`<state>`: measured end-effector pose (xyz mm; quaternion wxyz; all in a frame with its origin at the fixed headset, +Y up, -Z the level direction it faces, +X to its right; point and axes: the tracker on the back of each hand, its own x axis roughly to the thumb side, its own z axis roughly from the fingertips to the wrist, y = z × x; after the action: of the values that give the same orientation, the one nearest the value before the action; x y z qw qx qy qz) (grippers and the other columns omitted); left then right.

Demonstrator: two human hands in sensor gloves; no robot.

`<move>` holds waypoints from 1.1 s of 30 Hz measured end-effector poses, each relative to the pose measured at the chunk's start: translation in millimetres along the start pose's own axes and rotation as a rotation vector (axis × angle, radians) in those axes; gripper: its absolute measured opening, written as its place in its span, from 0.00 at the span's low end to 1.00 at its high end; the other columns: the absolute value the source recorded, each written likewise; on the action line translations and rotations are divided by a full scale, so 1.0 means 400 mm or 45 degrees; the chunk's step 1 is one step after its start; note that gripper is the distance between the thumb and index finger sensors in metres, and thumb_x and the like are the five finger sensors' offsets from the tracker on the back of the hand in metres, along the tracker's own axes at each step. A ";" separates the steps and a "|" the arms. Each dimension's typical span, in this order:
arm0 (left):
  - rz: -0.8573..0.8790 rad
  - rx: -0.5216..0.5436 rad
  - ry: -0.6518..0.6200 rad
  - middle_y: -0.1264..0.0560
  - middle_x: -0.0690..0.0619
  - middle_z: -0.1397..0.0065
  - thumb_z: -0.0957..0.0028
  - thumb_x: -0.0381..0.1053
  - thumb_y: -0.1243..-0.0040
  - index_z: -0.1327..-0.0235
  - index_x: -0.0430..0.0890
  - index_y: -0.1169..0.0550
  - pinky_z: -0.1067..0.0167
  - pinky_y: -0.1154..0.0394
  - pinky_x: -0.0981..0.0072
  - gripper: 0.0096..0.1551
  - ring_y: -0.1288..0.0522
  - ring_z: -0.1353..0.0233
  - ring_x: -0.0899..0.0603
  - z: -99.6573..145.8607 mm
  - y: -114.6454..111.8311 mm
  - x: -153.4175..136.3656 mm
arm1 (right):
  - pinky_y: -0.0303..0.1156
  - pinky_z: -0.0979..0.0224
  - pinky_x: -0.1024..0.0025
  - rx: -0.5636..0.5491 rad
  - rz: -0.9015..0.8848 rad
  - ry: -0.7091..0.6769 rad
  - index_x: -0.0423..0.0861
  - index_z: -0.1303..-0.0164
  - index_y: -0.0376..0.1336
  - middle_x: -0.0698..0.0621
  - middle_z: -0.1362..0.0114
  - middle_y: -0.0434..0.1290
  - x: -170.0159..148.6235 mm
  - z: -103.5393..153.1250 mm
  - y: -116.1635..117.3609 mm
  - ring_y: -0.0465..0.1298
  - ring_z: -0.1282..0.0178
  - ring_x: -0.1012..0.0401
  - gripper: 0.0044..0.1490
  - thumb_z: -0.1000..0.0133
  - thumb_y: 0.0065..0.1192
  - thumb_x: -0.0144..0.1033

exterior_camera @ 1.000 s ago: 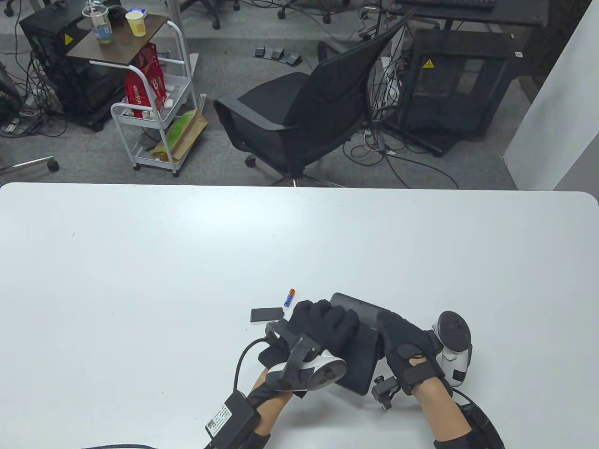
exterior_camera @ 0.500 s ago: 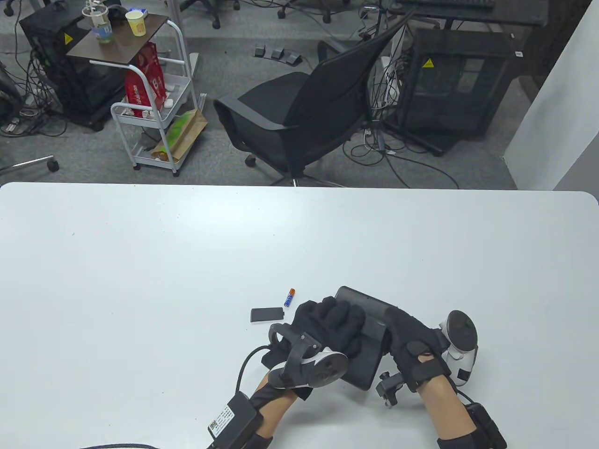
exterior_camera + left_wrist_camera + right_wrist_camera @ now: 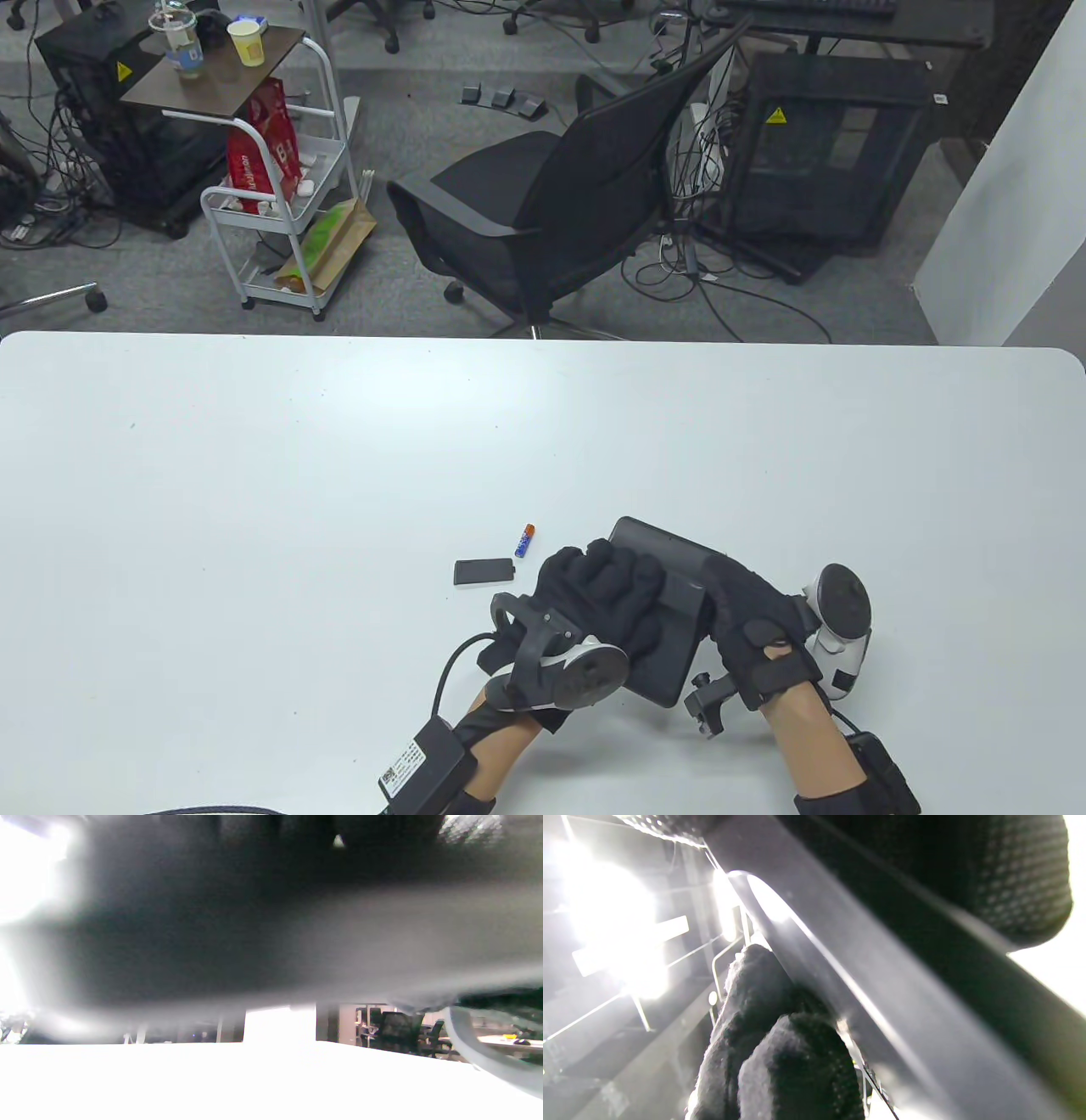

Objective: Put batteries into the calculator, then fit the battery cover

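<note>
A dark calculator (image 3: 670, 624) is held back-side up near the table's front edge. My left hand (image 3: 601, 594) grips its left side, fingers curled over the back. My right hand (image 3: 747, 620) grips its right edge. A small blue and orange battery (image 3: 525, 540) lies on the table just left of the calculator. The black battery cover (image 3: 484, 571) lies flat left of my left hand. In the left wrist view the calculator's dark underside (image 3: 271, 942) fills the frame, blurred. In the right wrist view its edge (image 3: 882, 955) runs diagonally, with gloved fingers (image 3: 780, 1052) under it.
The white table (image 3: 339, 475) stretches wide to the left and back. Beyond its far edge stand a black office chair (image 3: 560, 212) and a white trolley (image 3: 280, 195).
Both hands have turned the calculator slightly and shifted it a little to the right and away. The battery and the cover have not moved.
</note>
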<state>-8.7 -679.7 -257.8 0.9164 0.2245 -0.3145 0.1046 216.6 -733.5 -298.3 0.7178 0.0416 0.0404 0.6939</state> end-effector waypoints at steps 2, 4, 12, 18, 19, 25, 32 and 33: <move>-0.048 0.082 -0.019 0.25 0.52 0.31 0.57 0.66 0.43 0.36 0.52 0.25 0.32 0.31 0.41 0.35 0.26 0.28 0.40 0.003 0.005 -0.003 | 0.83 0.63 0.51 -0.007 0.019 -0.008 0.26 0.46 0.63 0.30 0.55 0.81 0.005 -0.001 -0.005 0.86 0.65 0.38 0.38 0.44 0.52 0.48; -0.014 0.116 -0.018 0.22 0.53 0.33 0.58 0.66 0.42 0.39 0.53 0.22 0.33 0.30 0.43 0.34 0.22 0.30 0.41 0.005 0.010 -0.011 | 0.83 0.63 0.51 -0.006 0.033 -0.022 0.26 0.46 0.63 0.30 0.55 0.81 0.008 -0.001 -0.009 0.86 0.64 0.38 0.38 0.44 0.51 0.49; 0.110 0.094 -0.001 0.25 0.53 0.31 0.55 0.64 0.41 0.40 0.52 0.22 0.32 0.34 0.39 0.31 0.29 0.27 0.40 0.004 0.010 -0.019 | 0.83 0.62 0.51 0.011 0.022 -0.050 0.26 0.46 0.63 0.30 0.54 0.81 0.017 0.002 -0.003 0.86 0.64 0.38 0.38 0.44 0.51 0.49; 0.123 0.090 0.004 0.26 0.53 0.30 0.55 0.64 0.41 0.39 0.53 0.22 0.31 0.34 0.39 0.32 0.30 0.27 0.40 0.004 0.005 -0.020 | 0.83 0.62 0.51 0.010 0.027 -0.068 0.26 0.46 0.63 0.30 0.55 0.81 0.018 0.001 -0.007 0.86 0.64 0.38 0.38 0.44 0.52 0.49; 0.120 0.089 0.003 0.26 0.54 0.30 0.55 0.64 0.41 0.39 0.54 0.22 0.31 0.35 0.39 0.32 0.30 0.27 0.41 0.004 0.003 -0.022 | 0.83 0.62 0.51 0.013 0.029 -0.069 0.26 0.46 0.63 0.30 0.54 0.81 0.017 0.000 -0.007 0.86 0.64 0.38 0.38 0.43 0.52 0.49; 0.175 0.050 0.019 0.27 0.54 0.29 0.56 0.65 0.41 0.37 0.54 0.23 0.31 0.35 0.39 0.33 0.30 0.26 0.40 0.006 0.001 -0.035 | 0.82 0.61 0.50 0.018 0.045 -0.049 0.27 0.45 0.63 0.31 0.53 0.81 0.011 -0.003 -0.007 0.85 0.63 0.38 0.37 0.43 0.52 0.49; 0.294 0.165 0.169 0.27 0.53 0.27 0.55 0.64 0.41 0.35 0.55 0.25 0.32 0.34 0.39 0.33 0.28 0.27 0.39 0.014 0.038 -0.097 | 0.82 0.58 0.49 0.032 -0.003 -0.033 0.29 0.43 0.62 0.31 0.50 0.80 0.009 -0.004 -0.002 0.85 0.59 0.38 0.37 0.43 0.51 0.49; 0.299 0.174 0.187 0.27 0.53 0.28 0.55 0.64 0.41 0.36 0.55 0.24 0.32 0.33 0.39 0.33 0.27 0.28 0.40 0.015 0.042 -0.106 | 0.82 0.58 0.49 0.032 0.004 -0.033 0.29 0.43 0.62 0.31 0.51 0.80 0.009 -0.005 -0.004 0.85 0.59 0.38 0.37 0.43 0.51 0.50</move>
<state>-50.7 -670.0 -274.3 0.9010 0.2398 -0.2628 0.2484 218.0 -730.1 -300.4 0.7165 0.0597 0.0398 0.6939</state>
